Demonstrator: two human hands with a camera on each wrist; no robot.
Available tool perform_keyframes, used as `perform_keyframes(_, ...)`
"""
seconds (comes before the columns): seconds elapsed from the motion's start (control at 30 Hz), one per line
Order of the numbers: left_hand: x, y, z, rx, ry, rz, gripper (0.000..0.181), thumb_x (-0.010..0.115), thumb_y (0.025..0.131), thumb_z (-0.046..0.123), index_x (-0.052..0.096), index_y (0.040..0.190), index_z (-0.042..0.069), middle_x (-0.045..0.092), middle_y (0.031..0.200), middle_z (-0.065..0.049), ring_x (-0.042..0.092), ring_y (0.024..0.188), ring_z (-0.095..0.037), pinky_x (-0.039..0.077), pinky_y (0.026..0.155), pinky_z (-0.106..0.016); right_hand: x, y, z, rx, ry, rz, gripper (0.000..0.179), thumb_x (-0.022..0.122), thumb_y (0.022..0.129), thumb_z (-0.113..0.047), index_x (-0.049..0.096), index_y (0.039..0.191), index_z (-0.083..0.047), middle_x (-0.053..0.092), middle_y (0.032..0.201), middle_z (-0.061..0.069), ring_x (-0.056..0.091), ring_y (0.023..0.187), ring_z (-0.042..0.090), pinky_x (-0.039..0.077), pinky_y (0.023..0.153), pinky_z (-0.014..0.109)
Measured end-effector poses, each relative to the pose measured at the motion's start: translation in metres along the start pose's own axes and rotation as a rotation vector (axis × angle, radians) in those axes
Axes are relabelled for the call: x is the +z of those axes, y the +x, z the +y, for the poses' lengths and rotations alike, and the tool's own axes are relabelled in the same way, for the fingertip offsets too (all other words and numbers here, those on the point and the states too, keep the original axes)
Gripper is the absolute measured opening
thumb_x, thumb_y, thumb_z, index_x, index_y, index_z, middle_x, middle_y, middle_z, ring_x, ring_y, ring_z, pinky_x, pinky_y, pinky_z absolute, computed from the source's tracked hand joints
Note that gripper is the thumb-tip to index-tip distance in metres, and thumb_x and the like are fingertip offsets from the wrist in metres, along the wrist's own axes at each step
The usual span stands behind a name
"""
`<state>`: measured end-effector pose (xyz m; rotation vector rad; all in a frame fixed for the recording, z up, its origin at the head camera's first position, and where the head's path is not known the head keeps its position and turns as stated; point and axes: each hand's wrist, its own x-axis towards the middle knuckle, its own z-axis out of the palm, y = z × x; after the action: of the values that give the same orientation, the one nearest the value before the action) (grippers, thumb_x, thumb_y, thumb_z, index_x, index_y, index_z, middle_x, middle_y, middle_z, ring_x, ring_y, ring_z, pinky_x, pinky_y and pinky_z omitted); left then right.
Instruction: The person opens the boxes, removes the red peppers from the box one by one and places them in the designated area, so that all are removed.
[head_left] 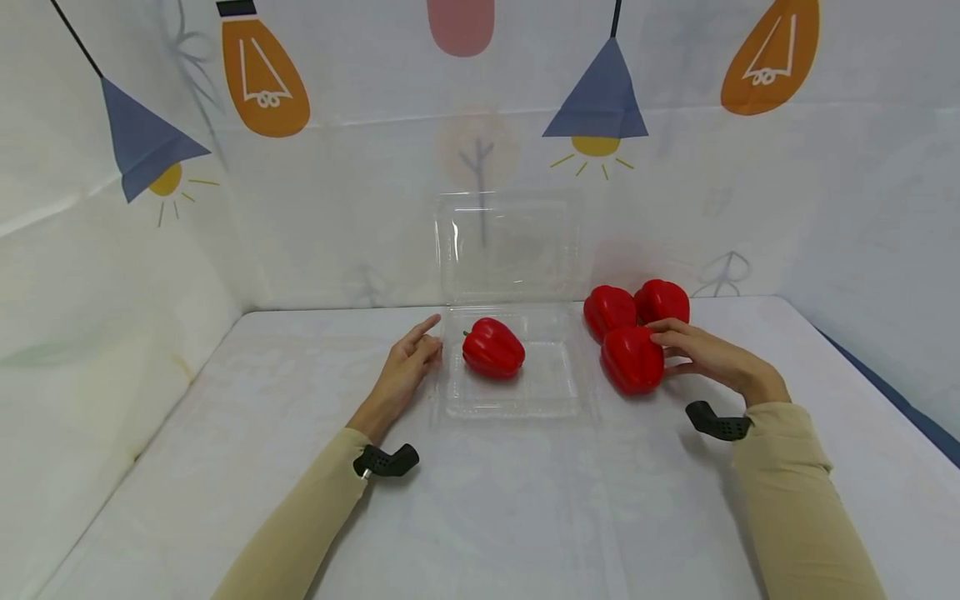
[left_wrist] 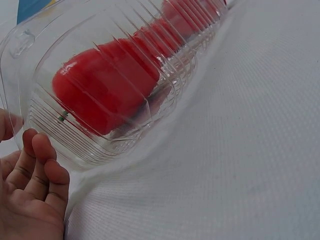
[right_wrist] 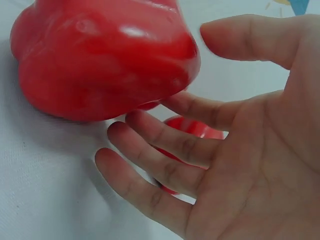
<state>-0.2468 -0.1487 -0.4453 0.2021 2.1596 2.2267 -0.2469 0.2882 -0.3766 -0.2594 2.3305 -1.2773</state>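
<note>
Boxed red pepper [head_left: 493,350] aslant, stem [head_left: 466,333] leftward

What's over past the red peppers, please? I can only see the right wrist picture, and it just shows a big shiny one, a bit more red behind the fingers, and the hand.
Observer: In the head view, an open clear plastic clamshell container sits on the table, to the left of those peppers.
Operator: Ooh! Is there anything inside?
Observer: Yes, one red bell pepper lies in it, with its green stem toward the left.
Operator: And what's next to it on that side?
Observer: The person's left hand, right by the container's left edge.
</note>
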Motion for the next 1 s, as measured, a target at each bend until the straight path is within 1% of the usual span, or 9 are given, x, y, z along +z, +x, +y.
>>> perform_keyframes(0.13,0.000,0.001,0.000,-0.004,0.002,0.007,0.045,0.050,0.098,0.016,0.041,0.142,0.017,0.050,0.079,0.005,0.048,0.073,-0.008,0.041,0.066,-0.018,-0.001,-0.001,-0.001,-0.016,-0.024,0.034,0.062,0.043,0.098,-0.041,0.024,0.142,-0.002,0.029,0.143,0.022,0.037,0.127,0.040,0.046,0.096,0.050)
perform_keyframes(0.27,0.000,0.001,0.000,0.001,0.008,0.008,0.046,0.050,0.098,0.016,0.041,0.143,0.017,0.050,0.079,0.005,0.048,0.073,-0.007,0.041,0.066,-0.018,-0.003,-0.002,-0.004,-0.078,-0.047,0.114,0.056,0.039,0.100,-0.039,0.031,0.141,-0.001,0.036,0.140,0.020,0.043,0.123,0.033,0.047,0.096,0.047)
perform_keyframes(0.4,0.001,0.000,0.000,0.002,-0.007,0.009,0.045,0.050,0.098,0.015,0.042,0.142,0.016,0.050,0.078,0.005,0.048,0.072,-0.007,0.041,0.066,-0.018,-0.004,-0.001,-0.006,-0.130,-0.089,0.201,0.055,0.037,0.101,-0.039,0.034,0.140,0.000,0.043,0.133,0.021,0.050,0.114,0.023,0.051,0.092,0.032)
perform_keyframes(0.5,0.001,0.000,0.001,0.001,-0.008,0.002,0.046,0.050,0.098,0.015,0.040,0.143,0.015,0.050,0.078,0.005,0.048,0.073,-0.007,0.041,0.067,-0.018,-0.004,-0.001,-0.008,-0.143,-0.128,0.273,0.055,0.038,0.100,-0.041,0.038,0.139,-0.002,0.047,0.132,0.019,0.052,0.111,0.019,0.049,0.088,0.021)
perform_keyframes(0.6,0.001,-0.001,0.001,0.002,-0.003,0.000,0.047,0.050,0.098,0.016,0.040,0.143,0.014,0.050,0.078,0.005,0.047,0.073,-0.007,0.040,0.066,-0.019,-0.002,-0.001,-0.011,-0.155,-0.153,0.343,0.054,0.040,0.099,-0.044,0.043,0.136,-0.006,0.050,0.130,0.016,0.051,0.113,0.022,0.046,0.094,0.027)
perform_keyframes(0.67,0.001,0.000,0.001,0.003,0.000,0.002,0.047,0.050,0.098,0.015,0.040,0.143,0.014,0.050,0.078,0.005,0.047,0.072,-0.007,0.040,0.066,-0.019,-0.001,-0.001,-0.013,-0.165,-0.154,0.368,0.053,0.041,0.098,-0.045,0.045,0.135,-0.008,0.050,0.129,0.014,0.047,0.116,0.024,0.042,0.100,0.038)
perform_keyframes(0.77,0.001,0.000,0.000,0.003,0.000,0.006,0.047,0.050,0.098,0.015,0.040,0.143,0.015,0.050,0.077,0.005,0.047,0.072,-0.007,0.038,0.064,-0.019,0.001,-0.001,-0.016,-0.174,-0.147,0.388,0.053,0.041,0.098,-0.046,0.046,0.134,-0.009,0.049,0.130,0.015,0.045,0.117,0.024,0.036,0.103,0.052)
perform_keyframes(0.9,0.000,0.001,0.000,-0.003,-0.003,0.008,0.047,0.050,0.097,0.016,0.040,0.143,0.015,0.050,0.077,0.006,0.047,0.072,-0.007,0.038,0.065,-0.019,0.002,-0.002,-0.018,-0.186,-0.154,0.407,0.051,0.041,0.098,-0.044,0.047,0.134,-0.008,0.048,0.132,0.016,0.044,0.115,0.017,0.036,0.103,0.055)
perform_keyframes(1.0,0.000,0.001,0.000,-0.008,-0.016,0.011,0.047,0.051,0.097,0.015,0.040,0.143,0.013,0.050,0.077,0.005,0.047,0.071,-0.007,0.038,0.065,-0.019,0.003,-0.002,-0.021,-0.193,-0.173,0.424,0.048,0.041,0.098,-0.044,0.047,0.133,-0.010,0.048,0.132,0.013,0.044,0.114,0.011,0.041,0.100,0.048)
